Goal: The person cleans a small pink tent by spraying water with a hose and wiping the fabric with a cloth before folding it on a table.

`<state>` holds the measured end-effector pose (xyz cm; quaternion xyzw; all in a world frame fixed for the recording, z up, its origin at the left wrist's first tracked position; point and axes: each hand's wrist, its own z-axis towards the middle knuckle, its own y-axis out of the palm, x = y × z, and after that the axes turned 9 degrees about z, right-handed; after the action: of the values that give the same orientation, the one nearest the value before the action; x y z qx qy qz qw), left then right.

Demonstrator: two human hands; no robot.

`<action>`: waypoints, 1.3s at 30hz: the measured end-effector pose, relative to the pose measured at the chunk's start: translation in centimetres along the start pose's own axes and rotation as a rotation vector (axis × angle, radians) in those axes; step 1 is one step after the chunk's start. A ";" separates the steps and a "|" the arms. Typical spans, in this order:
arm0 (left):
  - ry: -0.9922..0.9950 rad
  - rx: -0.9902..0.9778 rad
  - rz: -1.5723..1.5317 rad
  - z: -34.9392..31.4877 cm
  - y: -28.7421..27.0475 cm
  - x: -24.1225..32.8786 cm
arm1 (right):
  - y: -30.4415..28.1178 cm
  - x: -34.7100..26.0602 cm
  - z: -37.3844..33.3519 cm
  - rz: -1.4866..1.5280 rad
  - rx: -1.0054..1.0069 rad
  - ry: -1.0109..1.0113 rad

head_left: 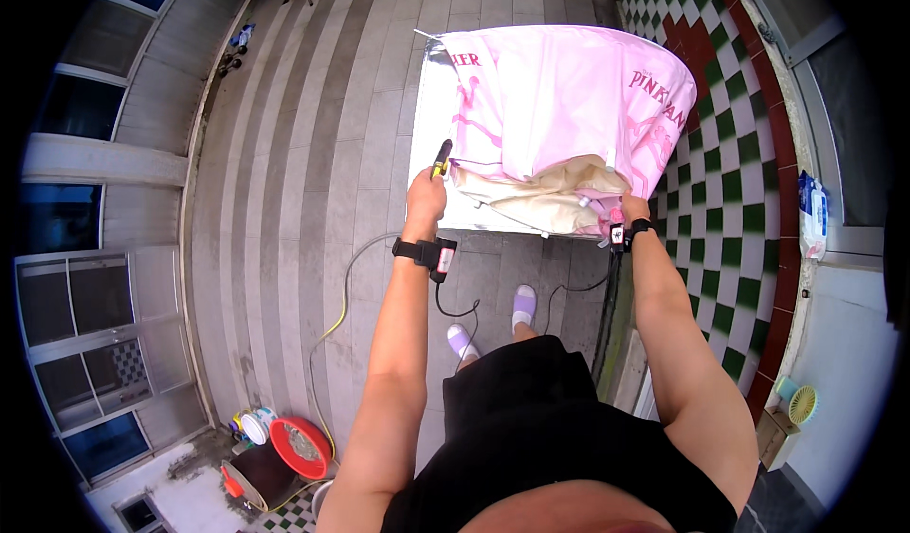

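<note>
A pink printed cover (564, 97) lies spread over a white table (428, 126) in front of me. Its near end is folded open, and a crumpled beige lining (555, 213) shows there with white tabs and thin cords. My left hand (426, 199) is closed around a black and yellow spray nozzle (442, 160) over the table's left side. My right hand (634, 207) is at the cover's near right corner, its fingers closed on the pink edge. Both wrists carry black straps with small boxes.
A yellow-green hose (334, 320) runs from near my left wrist toward a red basin (301, 447) at the lower left. Green-and-white tiles (716, 220) lie right of the table. A wipes packet (812, 216) rests by the right wall. Purple slippers (524, 304) are on my feet.
</note>
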<state>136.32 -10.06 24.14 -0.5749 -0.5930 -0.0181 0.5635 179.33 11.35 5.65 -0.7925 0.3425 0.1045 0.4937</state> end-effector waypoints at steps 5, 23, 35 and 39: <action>0.024 -0.130 -0.135 -2.4 -0.5 4.4 | -0.3 2.3 2.5 0.097 0.059 0.048; 0.151 0.010 -0.169 -1.1 0.4 6.5 | -1.6 -2.3 -6.4 0.536 -0.090 0.153; 0.388 -0.320 -0.065 -6.2 8.6 11.1 | -7.8 2.2 -11.9 1.323 -0.587 0.280; 0.373 -0.354 -0.062 -6.4 10.6 11.1 | -8.2 4.0 -10.9 1.601 -0.541 0.358</action>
<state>151.19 -3.43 27.48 -0.6330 -0.4837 -0.2447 0.5527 185.71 2.61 14.81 -0.4074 0.8338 0.3724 0.0043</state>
